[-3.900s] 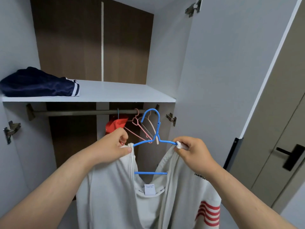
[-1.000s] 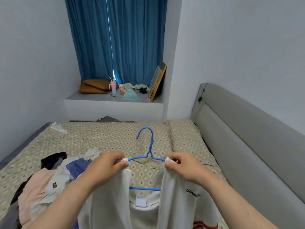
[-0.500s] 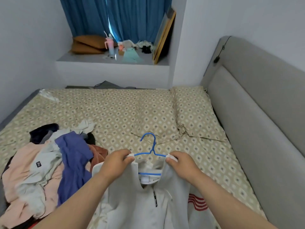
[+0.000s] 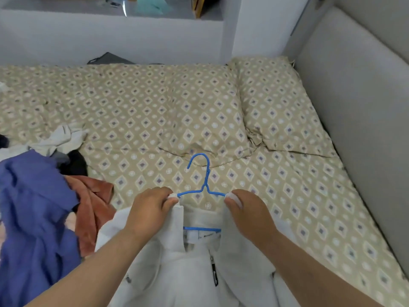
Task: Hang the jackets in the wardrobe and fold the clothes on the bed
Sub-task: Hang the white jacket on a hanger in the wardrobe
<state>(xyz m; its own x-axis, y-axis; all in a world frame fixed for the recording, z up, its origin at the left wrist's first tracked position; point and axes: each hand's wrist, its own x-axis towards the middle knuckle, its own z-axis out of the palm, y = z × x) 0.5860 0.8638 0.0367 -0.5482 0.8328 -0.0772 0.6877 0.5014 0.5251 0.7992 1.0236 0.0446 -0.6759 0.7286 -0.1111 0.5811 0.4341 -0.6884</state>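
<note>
Fingers [image 4: 162, 194] of the left hand [image 4: 150, 209] and of the right hand [image 4: 250, 216] pinch the two collar edges of a white jacket [image 4: 177, 273]. The jacket sits on a blue hanger [image 4: 204, 182] at the near edge of the bed [image 4: 155, 107], with the hook pointing far. Loose clothes [image 4: 33, 207] lie heaped at the near left, and a pillow [image 4: 276, 111] lies far right beside the grey headboard [image 4: 365, 107].
</note>
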